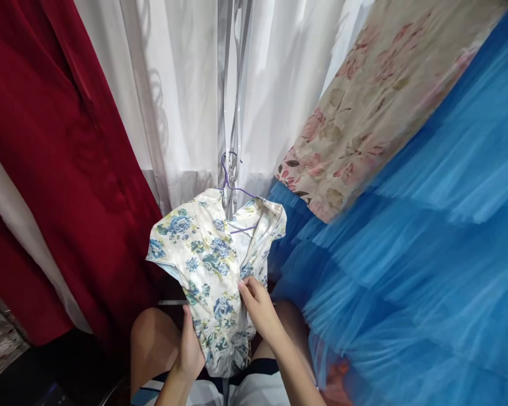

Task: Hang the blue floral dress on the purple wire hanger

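A white blouse [211,254] with blue flowers and short sleeves hangs in front of me on a thin purple wire hanger [242,190]. Its front opening runs down from the V-shaped neck. Down at the blouse's lower left side, my left hand [189,345] grips the cloth, thumb up along the edge and the other fingers hidden behind it. My right hand [256,301] pinches the front edge of the opening between thumb and fingers. Some of the hem lies over my lap.
Light metal strips [232,84] hold the hanger hook in front of white curtains [182,101]. A red drape [80,141] hangs at left. On the right are a beige floral cloth [347,135] and blue ruffled tulle [398,265]. A black surface [59,366] is at lower left.
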Demonstrator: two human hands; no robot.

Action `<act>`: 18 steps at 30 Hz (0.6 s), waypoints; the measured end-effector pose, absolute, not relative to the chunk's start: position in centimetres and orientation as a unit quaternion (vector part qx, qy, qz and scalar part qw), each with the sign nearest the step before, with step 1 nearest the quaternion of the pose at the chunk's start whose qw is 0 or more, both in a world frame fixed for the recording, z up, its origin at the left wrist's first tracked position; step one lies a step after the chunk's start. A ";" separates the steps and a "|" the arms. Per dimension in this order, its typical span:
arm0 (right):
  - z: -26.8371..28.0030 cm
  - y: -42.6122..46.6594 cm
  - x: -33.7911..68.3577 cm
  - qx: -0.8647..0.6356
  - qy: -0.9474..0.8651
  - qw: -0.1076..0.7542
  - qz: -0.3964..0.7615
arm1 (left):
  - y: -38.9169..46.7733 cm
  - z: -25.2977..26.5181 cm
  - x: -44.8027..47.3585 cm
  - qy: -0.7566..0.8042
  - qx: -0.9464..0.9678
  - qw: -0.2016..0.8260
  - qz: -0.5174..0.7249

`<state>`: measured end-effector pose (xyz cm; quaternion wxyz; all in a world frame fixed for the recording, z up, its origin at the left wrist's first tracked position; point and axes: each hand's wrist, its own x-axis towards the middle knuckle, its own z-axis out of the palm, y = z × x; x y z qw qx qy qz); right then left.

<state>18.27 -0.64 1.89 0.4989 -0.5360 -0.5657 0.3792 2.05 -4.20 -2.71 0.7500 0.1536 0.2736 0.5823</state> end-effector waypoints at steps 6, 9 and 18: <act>3.5 -0.6 17.1 -0.465 -0.547 0.505 0.479 | -3.4 -3.8 -0.1 0.430 0.291 0.637 0.570; 3.7 -0.8 17.2 -0.472 -0.458 0.581 0.479 | -2.4 -3.9 -0.2 0.498 0.317 0.499 0.635; 4.3 -1.4 15.9 -0.446 -0.469 0.504 0.572 | -1.0 -1.5 4.7 0.430 0.638 0.315 0.556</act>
